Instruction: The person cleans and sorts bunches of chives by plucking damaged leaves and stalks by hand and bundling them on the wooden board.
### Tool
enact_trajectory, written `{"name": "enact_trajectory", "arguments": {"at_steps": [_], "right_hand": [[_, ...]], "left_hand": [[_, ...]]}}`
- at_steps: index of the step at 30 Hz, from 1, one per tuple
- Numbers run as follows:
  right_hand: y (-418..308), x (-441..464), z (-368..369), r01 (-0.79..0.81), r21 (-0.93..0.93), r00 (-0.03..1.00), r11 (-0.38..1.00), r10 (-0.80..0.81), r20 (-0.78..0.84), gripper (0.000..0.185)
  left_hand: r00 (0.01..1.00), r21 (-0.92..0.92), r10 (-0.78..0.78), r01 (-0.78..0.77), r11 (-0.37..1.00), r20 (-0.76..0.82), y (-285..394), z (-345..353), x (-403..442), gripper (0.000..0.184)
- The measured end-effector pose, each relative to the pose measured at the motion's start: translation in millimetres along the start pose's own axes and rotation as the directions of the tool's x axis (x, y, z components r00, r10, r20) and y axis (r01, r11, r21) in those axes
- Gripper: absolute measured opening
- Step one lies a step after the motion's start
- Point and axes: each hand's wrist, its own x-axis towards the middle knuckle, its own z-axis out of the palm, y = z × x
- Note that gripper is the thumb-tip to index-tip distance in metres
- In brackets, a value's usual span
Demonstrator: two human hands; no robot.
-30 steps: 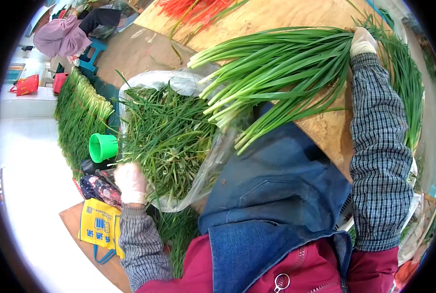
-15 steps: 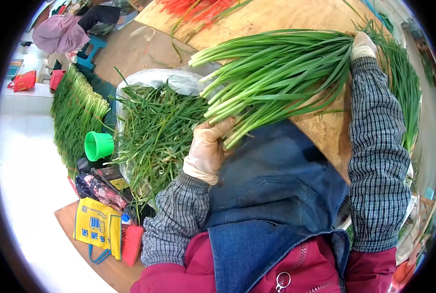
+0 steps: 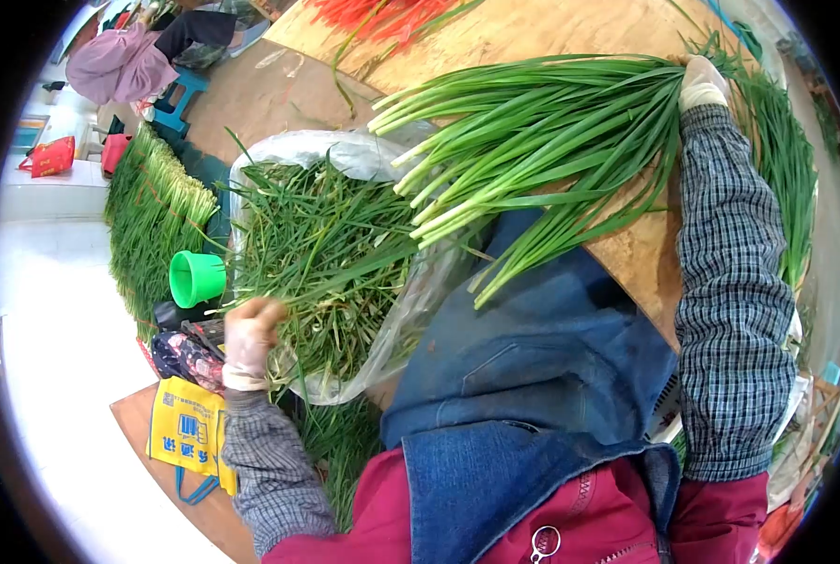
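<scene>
My right hand [image 3: 704, 80], in a thin pale glove, is closed around the leafy end of a bunch of garlic chives [image 3: 533, 150]. The bunch fans out to the left, its pale stem ends apart, over a wooden board and my denim apron. My gloved left hand [image 3: 251, 340] is blurred by motion at the left edge of a plastic-lined container [image 3: 345, 158] of loose chive leaves [image 3: 330, 216]. Its fingers look closed, and a long chive leaf [image 3: 354, 270] runs from them over the pile.
Wooden board [image 3: 580, 28] with red ties [image 3: 382, 14] lies ahead. More chives [image 3: 786, 169] are at the right. On the left are stacked chives [image 3: 152, 216], a green cup [image 3: 197, 278] and a yellow bag [image 3: 187, 423]. A person [image 3: 119, 66] sits at the upper left.
My left hand has left the stem ends of the bunch and moved left and down to the container's edge. The lower stems now hang apart. My right hand keeps its grip.
</scene>
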Motion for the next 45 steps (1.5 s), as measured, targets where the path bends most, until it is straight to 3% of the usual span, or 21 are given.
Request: {"name": "enact_trajectory", "arguments": {"at_steps": [1, 2, 4, 6, 8, 9, 12, 15, 16, 17, 19, 20, 21, 22, 24, 26, 30, 32, 34, 40, 45], "right_hand": [[-11.8, -11.5, -15.4, -0.033, -0.015, 0.999, 0.999, 0.033, 0.014, 0.021], [-18.9, -21.2, -26.2, -0.025, -0.063, 1.0, 0.998, 0.026, 0.014, 0.02], [-34.0, -41.3, -48.3, -0.008, -0.16, 1.0, 0.987, 0.01, 0.012, 0.019], [-57.2, -68.2, -79.1, 0.062, -0.383, 0.998, 0.922, -0.053, 0.034, 0.019], [-57.1, -72.1, -77.1, 0.085, -0.383, 0.996, 0.92, -0.083, 0.022, 0.018], [-52.0, -67.5, -71.2, 0.083, -0.328, 0.996, 0.941, -0.085, 0.009, 0.018], [-37.3, -52.4, -60.4, 0.071, -0.17, 0.997, 0.983, -0.074, -0.013, 0.017], [-48.8, -64.0, -71.6, 0.037, -0.209, 0.999, 0.977, -0.041, -0.017, 0.017], [-53.2, -70.5, -76.9, 0.05, -0.239, 0.997, 0.97, -0.061, -0.041, 0.017], [-47.2, -62.9, -67.4, 0.031, -0.19, 0.999, 0.981, -0.039, -0.039, 0.017], [-54.6, -70.0, -76.0, 0.042, -0.226, 0.999, 0.973, -0.048, -0.021, 0.018], [-60.5, -78.6, -85.6, 0.077, -0.308, 0.997, 0.948, -0.081, -0.001, 0.018], [-55.9, -70.6, -81.5, 0.101, -0.345, 0.994, 0.933, -0.105, 0.008, 0.019], [-58.5, -76.2, -83.3, 0.078, -0.269, 0.996, 0.96, -0.089, -0.027, 0.019], [-62.5, -80.1, -89.7, 0.12, -0.342, 0.993, 0.932, -0.118, 0.025, 0.019], [-59.0, -78.5, -85.7, 0.087, -0.318, 0.996, 0.944, -0.085, 0.021, 0.019], [-66.4, -83.7, -92.5, 0.096, -0.317, 0.995, 0.944, -0.101, -0.002, 0.018], [-61.1, -77.0, -85.3, 0.09, -0.305, 0.996, 0.948, -0.092, 0.008, 0.018], [-59.0, -71.3, -81.7, 0.078, -0.326, 0.997, 0.942, -0.074, 0.025, 0.018], [-61.8, -76.0, -82.9, 0.084, -0.254, 0.996, 0.963, -0.08, 0.025, 0.02], [-39.6, -45.8, -48.7, 0.066, -0.036, 0.998, 0.997, -0.066, 0.017, 0.023]], "left_hand": [[0.964, 0.569, 0.258, -0.176, 0.803, -0.066, -53.9, -26.5, 11.1, 0.015], [0.958, 0.866, 0.245, 0.009, 0.501, -0.151, -101.2, -44.7, 13.8, 0.014], [0.947, 0.93, 0.173, 0.212, 0.3, -0.271, -83.4, -39.0, 3.3, 0.012], [0.899, 0.871, 0.421, -0.108, 0.479, -0.12, -30.1, 3.9, -2.7, 0.011], [0.735, 0.395, 0.674, -0.6, 0.696, -0.072, 9.0, 64.1, -3.0, 0.017], [0.763, 0.2, 0.642, -0.642, 0.741, 0.073, 40.4, 89.5, -8.0, 0.018], [0.319, -0.013, 0.924, -0.944, 0.329, 0.212, 92.4, 145.7, -2.3, 0.019], [0.369, 0.022, 0.883, -0.925, 0.379, 0.29, 108.3, 157.4, -1.3, 0.018], [0.485, -0.036, 0.809, -0.851, 0.524, 0.332, 104.3, 149.5, -3.4, 0.016], [0.793, -0.213, 0.504, -0.457, 0.864, 0.342, 104.7, 133.2, -10.0, 0.014], [0.917, -0.09, 0.381, -0.372, 0.924, 0.117, 53.9, 95.7, 0.2, 0.014], [0.911, 0.295, 0.411, -0.386, 0.874, -0.025, 25.4, 74.0, 7.3, 0.01], [0.895, 0.792, 0.445, -0.286, 0.54, 0.02, -9.0, 48.9, 12.6, 0.009], [0.992, 0.947, 0.11, 0.029, 0.32, -0.068, -23.5, 35.5, 14.3, 0.008], [0.842, 0.976, 0.532, -0.182, 0.122, 0.09, -41.3, 27.9, -3.2, 0.004], [0.843, 0.627, 0.533, -0.452, 0.635, 0.068, 1.3, 66.2, -14.8, 0.012], [0.793, -0.054, 0.514, -0.527, 0.848, 0.326, 115.3, 134.1, -35.6, 0.041], [0.802, -0.21, 0.437, -0.384, 0.899, 0.406, 137.2, 156.1, -36.5, 0.043], [0.853, -0.447, 0.213, 0.027, 0.894, 0.477, 137.7, 173.1, -32.7, 0.029], [0.876, -0.426, 0.474, -0.398, 0.813, 0.087, 136.7, 170.4, -29.6, 0.011], [0.944, -0.635, 0.234, -0.034, 0.772, 0.234, 140.7, 162.2, -24.9, 0.014]]}}
